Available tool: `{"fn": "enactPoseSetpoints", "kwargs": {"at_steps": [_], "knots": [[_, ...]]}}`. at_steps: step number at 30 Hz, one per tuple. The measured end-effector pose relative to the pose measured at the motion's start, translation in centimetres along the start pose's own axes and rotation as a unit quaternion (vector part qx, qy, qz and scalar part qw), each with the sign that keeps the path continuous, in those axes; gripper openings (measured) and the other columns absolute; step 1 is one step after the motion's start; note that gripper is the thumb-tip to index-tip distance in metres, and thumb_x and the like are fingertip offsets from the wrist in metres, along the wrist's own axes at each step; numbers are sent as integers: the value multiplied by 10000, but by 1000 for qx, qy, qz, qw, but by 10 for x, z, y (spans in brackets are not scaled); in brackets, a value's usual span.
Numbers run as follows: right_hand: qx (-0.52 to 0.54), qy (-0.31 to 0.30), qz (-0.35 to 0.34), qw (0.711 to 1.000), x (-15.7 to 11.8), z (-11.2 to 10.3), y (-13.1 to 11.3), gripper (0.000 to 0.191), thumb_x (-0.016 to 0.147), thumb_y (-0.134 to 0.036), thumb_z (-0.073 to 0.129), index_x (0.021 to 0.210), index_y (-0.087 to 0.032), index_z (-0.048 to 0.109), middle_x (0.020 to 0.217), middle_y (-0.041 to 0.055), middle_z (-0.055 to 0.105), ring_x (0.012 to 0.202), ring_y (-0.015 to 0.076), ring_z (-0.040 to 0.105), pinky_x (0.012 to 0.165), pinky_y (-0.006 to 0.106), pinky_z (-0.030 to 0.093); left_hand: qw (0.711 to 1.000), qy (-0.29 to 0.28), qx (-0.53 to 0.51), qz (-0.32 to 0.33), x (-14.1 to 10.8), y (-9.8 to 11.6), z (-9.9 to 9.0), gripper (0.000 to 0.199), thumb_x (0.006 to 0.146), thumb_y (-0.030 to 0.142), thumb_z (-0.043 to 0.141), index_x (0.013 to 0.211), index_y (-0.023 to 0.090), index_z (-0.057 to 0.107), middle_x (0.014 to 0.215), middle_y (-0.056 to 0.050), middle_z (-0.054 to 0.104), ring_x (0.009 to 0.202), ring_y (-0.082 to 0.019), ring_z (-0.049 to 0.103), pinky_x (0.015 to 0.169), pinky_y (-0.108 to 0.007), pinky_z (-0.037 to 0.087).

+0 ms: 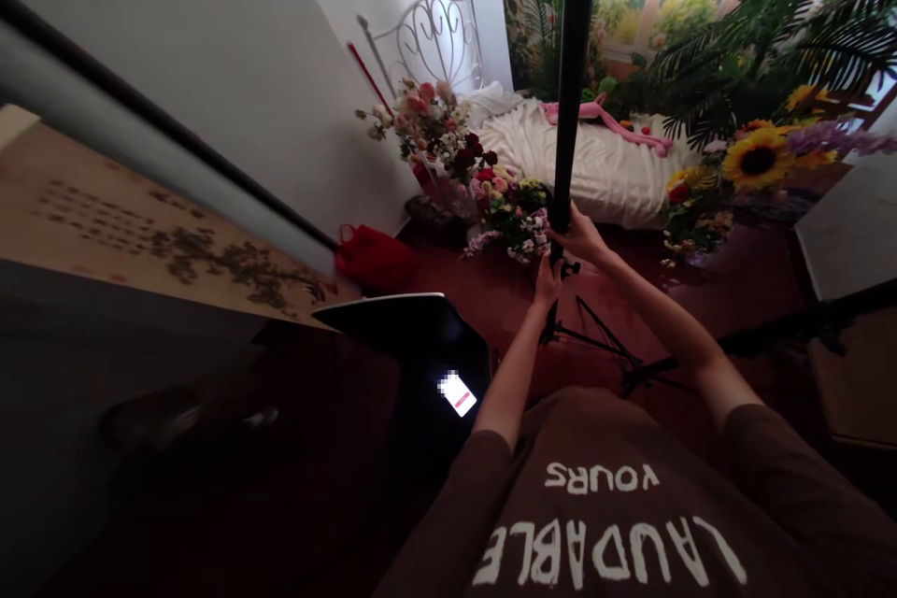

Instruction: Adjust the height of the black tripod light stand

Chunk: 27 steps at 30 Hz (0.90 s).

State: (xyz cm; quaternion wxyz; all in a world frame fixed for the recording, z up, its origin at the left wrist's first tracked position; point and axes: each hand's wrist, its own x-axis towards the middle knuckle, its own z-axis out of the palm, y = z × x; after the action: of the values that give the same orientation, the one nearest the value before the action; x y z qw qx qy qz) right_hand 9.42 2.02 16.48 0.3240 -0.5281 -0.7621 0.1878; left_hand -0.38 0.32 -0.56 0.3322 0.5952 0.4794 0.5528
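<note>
A tall black pole (571, 84) stands upright in front of me, on a tripod base (606, 336) with spread legs. My left hand (548, 280) is wrapped round the pole low down, beside a small black knob (570, 267). Just above it my right hand (578, 235) grips the same pole from the right side. The fingers of both hands are partly hidden behind the pole.
Flower bunches (519, 215) and a white-covered bed (617, 163) lie beyond the pole. Sunflowers (758, 159) stand at right. A dark panel with a lit screen (459, 394) is near my left arm. A red bag (377, 257) rests by the wall; another black pole (805, 322) crosses at right.
</note>
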Motion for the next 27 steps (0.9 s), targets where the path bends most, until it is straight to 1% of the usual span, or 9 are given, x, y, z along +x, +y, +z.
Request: {"fn": "enactPoseSetpoints", "kwargs": {"at_steps": [3,4,7,10,12,15,18,23,27], "knots": [[-81,-53,103,990,-19,19,9,690,767,-396,676,1368,-181,414,996,105,705,918,303,676,780,389,529,1000,-9,-18,-12,1,-3,-1,483,917,522,442,1245,175,517,1252,-149,594,1255,-238,524,1111,-445,376],[-97,-65,124,985,-25,24,11,668,771,-393,673,1357,-184,429,1008,111,706,932,313,677,780,391,529,999,-11,-26,-20,2,-4,-1,467,918,505,450,1247,181,521,1245,-141,602,1256,-238,525,1117,-453,372],[-94,-62,143,983,-34,33,14,568,810,-383,631,1326,-218,460,1031,97,708,967,309,678,777,380,531,998,-10,-44,-38,2,-6,0,434,916,464,463,1244,188,533,1249,-132,606,1262,-242,523,1125,-464,364],[-56,-36,118,991,-36,31,19,488,813,-375,630,1264,-240,500,1033,68,713,968,276,684,766,353,536,999,-4,-32,-42,2,-4,-1,432,909,460,475,1229,177,539,1263,-142,593,1265,-247,520,1118,-449,370],[-19,-21,88,996,-40,27,26,433,804,-355,644,1208,-247,530,1020,46,718,938,239,693,759,328,541,999,-9,-23,-29,1,-1,-1,435,920,475,445,1227,179,527,1242,-142,598,1222,-237,547,1087,-439,397],[17,2,55,998,-55,22,40,325,830,-303,607,1147,-249,562,962,17,726,868,188,701,782,312,545,1000,-19,-15,-13,-1,3,-3,455,927,515,408,1231,192,507,1211,-136,607,1170,-224,570,1040,-421,430],[30,-2,35,999,-75,21,55,263,842,-274,580,1103,-243,593,982,17,724,881,178,693,837,331,546,1000,-21,2,-17,-2,6,-4,498,910,563,415,1225,188,508,1189,-148,611,1166,-238,569,1024,-414,432],[51,-14,-15,998,-91,26,67,295,828,-218,552,1119,-208,599,1133,69,680,998,197,659,887,332,533,999,-7,24,-25,-2,7,-3,535,903,612,382,1212,194,510,1166,-144,615,1168,-246,566,1027,-414,420],[29,-8,-2,1000,-95,34,68,347,821,-232,576,1166,-198,572,1147,92,672,1002,213,658,872,331,525,999,-13,27,-21,-3,7,-2,535,904,627,359,1191,203,515,1110,-124,628,1122,-227,585,1017,-398,428]]}}
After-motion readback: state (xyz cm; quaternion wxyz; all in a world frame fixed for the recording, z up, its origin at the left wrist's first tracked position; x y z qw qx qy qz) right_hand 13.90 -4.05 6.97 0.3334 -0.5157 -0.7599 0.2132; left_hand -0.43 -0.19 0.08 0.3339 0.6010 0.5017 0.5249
